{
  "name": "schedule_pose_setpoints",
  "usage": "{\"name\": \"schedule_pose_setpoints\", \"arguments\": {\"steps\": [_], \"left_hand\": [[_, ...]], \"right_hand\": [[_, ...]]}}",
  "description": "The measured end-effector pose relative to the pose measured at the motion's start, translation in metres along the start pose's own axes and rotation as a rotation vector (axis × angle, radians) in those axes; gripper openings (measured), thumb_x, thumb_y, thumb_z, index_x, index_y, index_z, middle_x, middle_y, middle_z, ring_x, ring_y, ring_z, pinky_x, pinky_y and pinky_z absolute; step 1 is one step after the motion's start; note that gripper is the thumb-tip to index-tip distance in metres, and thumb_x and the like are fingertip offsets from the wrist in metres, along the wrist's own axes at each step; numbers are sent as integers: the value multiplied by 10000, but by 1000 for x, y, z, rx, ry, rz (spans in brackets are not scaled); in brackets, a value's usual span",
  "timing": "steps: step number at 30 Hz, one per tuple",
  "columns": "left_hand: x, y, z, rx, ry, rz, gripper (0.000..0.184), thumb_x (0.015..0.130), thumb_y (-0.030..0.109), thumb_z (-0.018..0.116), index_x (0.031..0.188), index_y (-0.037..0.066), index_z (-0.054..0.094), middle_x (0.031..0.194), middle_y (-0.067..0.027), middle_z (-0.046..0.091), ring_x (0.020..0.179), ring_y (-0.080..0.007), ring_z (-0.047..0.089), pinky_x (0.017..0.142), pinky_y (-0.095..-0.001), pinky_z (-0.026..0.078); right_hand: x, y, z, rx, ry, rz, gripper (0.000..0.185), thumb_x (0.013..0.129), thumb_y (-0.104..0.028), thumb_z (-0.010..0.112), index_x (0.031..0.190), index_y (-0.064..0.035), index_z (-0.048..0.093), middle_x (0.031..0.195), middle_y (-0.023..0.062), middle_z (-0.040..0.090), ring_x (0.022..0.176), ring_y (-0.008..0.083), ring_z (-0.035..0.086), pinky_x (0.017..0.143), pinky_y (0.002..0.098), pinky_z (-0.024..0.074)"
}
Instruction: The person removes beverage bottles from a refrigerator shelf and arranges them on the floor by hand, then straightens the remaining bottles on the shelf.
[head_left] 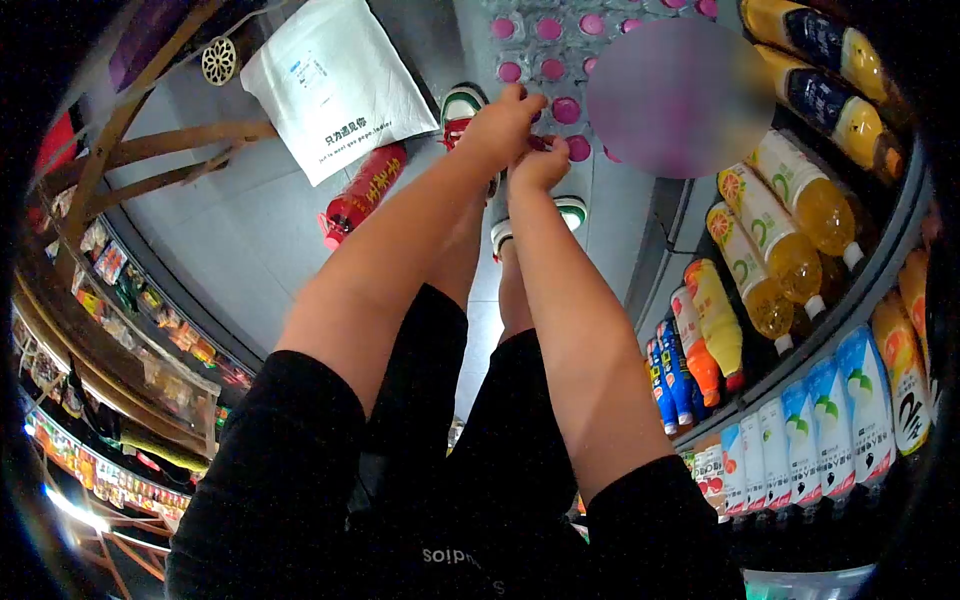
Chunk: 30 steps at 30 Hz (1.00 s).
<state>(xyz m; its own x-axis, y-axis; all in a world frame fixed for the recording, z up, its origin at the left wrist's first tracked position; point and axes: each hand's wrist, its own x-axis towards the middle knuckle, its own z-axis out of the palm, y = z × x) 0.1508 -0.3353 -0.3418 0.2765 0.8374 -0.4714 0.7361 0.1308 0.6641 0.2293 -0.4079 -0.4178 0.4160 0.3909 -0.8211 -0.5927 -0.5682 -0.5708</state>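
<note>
My left hand (500, 128) and my right hand (540, 165) are close together in front of me, above the shoes. Both have curled fingers, at the near edge of a pack of bottles with pink caps (551, 69). A small dark reddish bit shows between the hands, but what they pinch is too small to make out. The pack stands on the floor, and a blurred round patch covers its right part. Left of my hands lies a white plastic mailer bag (335, 85) with printed writing. A red bottle (365, 195) lies by the bag's lower edge.
On the right, a curved shelf holds yellow drink bottles (765, 225), orange and blue bottles (673, 370) and a row of white-and-blue cartons (825, 425). Wooden legs (150, 145) stand at left, beside racks of small packaged goods (150, 315). Grey floor tiles (230, 250) lie between.
</note>
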Motion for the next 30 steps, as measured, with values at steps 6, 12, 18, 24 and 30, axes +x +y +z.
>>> {"name": "schedule_pose_setpoints", "arguments": {"steps": [6,12,18,24,30], "left_hand": [[-16,-12,-4,-30,-42,-70,476,685,41,615,1142,137,522,1236,-203,440,999,-382,551,821,-406,470],[-57,11,-28,23,30,-226,452,682,49,586,1130,94,542,1157,-184,522,982,-355,567,824,-411,463],[-102,79,-50,-136,-290,-145,322,717,96,549,1035,85,600,938,-182,627,910,-326,599,795,-391,469],[-128,204,-93,-229,-182,126,285,769,120,540,1037,28,569,998,-167,607,900,-295,606,802,-365,473],[-150,360,-147,-683,-154,279,197,812,-17,504,1002,7,552,890,-60,602,773,-108,570,701,-241,466]], "right_hand": [[-13,-4,7,-436,180,-127,337,731,42,566,1048,-2,461,925,143,555,794,248,582,648,373,525],[-73,-76,-12,-615,-135,72,456,770,63,516,1198,-26,384,1030,144,500,881,251,574,628,367,557],[-164,-204,-52,-464,-178,8,514,791,40,493,1256,-25,285,956,146,488,675,261,618,594,374,558],[-270,-355,-115,-297,-319,-302,432,794,45,517,1191,-48,374,913,84,488,630,187,613,494,307,530],[-414,-488,-155,-735,-104,-937,176,777,-18,604,948,-8,565,804,40,574,602,96,547,519,222,447]]}}
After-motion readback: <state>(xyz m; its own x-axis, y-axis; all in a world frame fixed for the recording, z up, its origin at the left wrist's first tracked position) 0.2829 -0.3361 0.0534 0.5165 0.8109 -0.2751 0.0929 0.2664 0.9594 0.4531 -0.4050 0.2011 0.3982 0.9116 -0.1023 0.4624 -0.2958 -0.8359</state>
